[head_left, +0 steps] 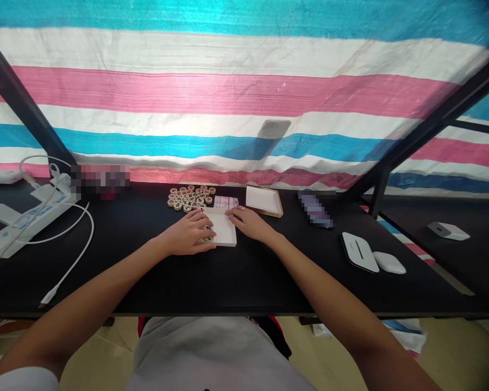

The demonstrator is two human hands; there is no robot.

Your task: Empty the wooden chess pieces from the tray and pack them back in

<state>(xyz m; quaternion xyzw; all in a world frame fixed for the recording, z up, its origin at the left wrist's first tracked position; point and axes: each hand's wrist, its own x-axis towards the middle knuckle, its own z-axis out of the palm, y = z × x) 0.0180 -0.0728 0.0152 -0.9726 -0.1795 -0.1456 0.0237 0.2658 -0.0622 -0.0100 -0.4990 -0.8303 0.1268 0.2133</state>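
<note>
A shallow white box (224,235) lies on the black desk in front of me. Inside its left end are a few round Chinese chess pieces (208,234), partly covered by my left hand (189,233), whose fingers curl over them while the thumb lies along the box's near edge. At the right side, my right hand (250,222) grips the box's far right rim with fingers and thumb; a ring is on one finger. Just beyond the box, several more Chinese chess pieces (190,197) sit in a loose group, marked in red and black.
A folded red-lined sheet (225,202) and a white-lined box lid (264,200) lie behind the box. To the right are a blurred phone-like object (315,209), a white flat device (359,252) and a white mouse-shaped object (389,262). A power strip (28,222) and white cables (92,233) occupy the left.
</note>
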